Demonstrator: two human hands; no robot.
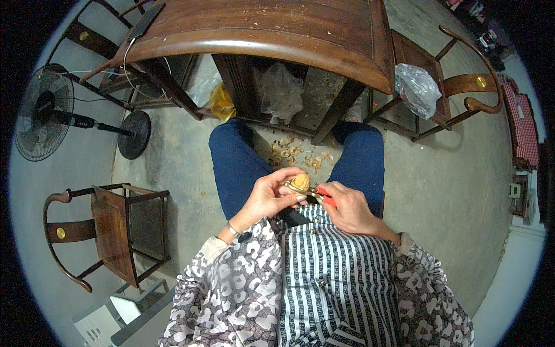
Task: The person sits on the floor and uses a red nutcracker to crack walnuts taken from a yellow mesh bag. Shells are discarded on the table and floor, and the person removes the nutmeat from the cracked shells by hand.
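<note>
Above my lap, my left hand [274, 194] is closed around a tan walnut [301, 181], fingers on its far side and thumb below it. The metal jaws of a nutcracker [325, 195] with red handles lie against the walnut. My right hand [348, 206] is wrapped round those handles. How far the jaws reach around the shell is partly hidden by my left fingers. On the floor between my knees lie several broken shell pieces [298, 153].
Ahead stands a dark wooden table [260, 26] with crumbs and a phone [146, 22] on it. Plastic bags [281, 92] sit beneath. A chair with a clear bag [417, 89] is at right; a floor fan [45, 115] and another chair [113, 231] are at left.
</note>
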